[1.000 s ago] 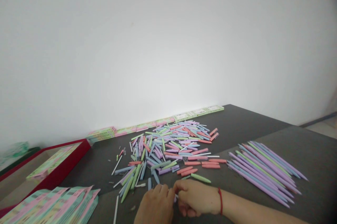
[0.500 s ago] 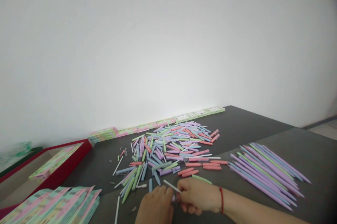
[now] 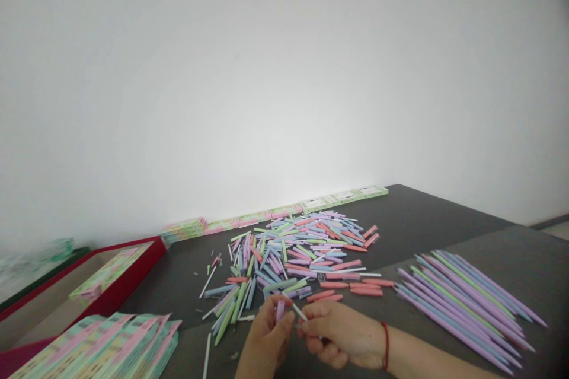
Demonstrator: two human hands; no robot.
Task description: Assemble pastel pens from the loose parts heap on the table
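My left hand (image 3: 265, 340) is closed around a short purple pen barrel piece (image 3: 280, 311), which stands up between thumb and fingers. My right hand (image 3: 331, 331) pinches a thin white stick (image 3: 299, 312) resembling a pen refill, its tip slanting toward the left hand. The two hands are close together at the front of the dark table. Just beyond them spreads a loose pile of pastel pen parts (image 3: 284, 260) in purple, blue, green and coral, with white sticks among them. To the right, a row of long pointed pens (image 3: 466, 302) lies side by side.
Flat green-and-pink packs (image 3: 120, 346) lie at the front left, near a red open box (image 3: 146, 257) with packs inside. Along the white wall runs a line of pastel boxes (image 3: 271, 213). A white stick (image 3: 207, 355) lies left of my left hand.
My left hand has turned and lifted its fingers, so the purple barrel piece now shows clearly. The right hand keeps the white stick, tilted more steeply. The view has shifted slightly.
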